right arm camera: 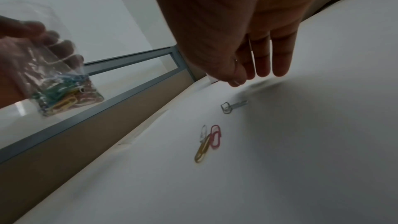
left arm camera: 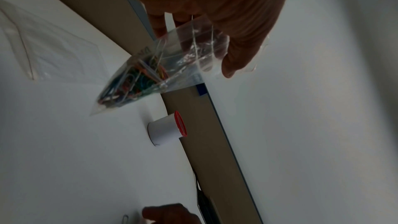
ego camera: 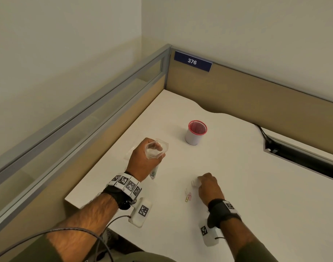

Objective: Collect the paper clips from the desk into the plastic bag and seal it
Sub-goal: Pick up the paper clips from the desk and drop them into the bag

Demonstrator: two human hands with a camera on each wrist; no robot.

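My left hand [ego camera: 152, 150] grips a clear plastic bag [ego camera: 158, 147] above the desk, its mouth held wide and facing up. Several coloured paper clips [left arm camera: 133, 81] sit heaped in the bag's lower corner, which also shows in the right wrist view [right arm camera: 62, 98]. My right hand [ego camera: 199, 181] hovers low over the white desk [ego camera: 256, 195], fingers [right arm camera: 262, 67] pointing down, just above a pale grey clip [right arm camera: 233, 106]. I see nothing held in that hand. A white, a red and a yellow clip [ego camera: 188, 196] lie together on the desk just nearer me, also in the right wrist view [right arm camera: 207, 140].
A white cup with a red rim [ego camera: 195, 135] stands upright beyond both hands. A second clear bag [left arm camera: 43, 48] lies flat on the desk under my left hand. Partition walls [ego camera: 237, 87] close the back and left sides. A dark cable slot [ego camera: 301, 157] runs along the right.
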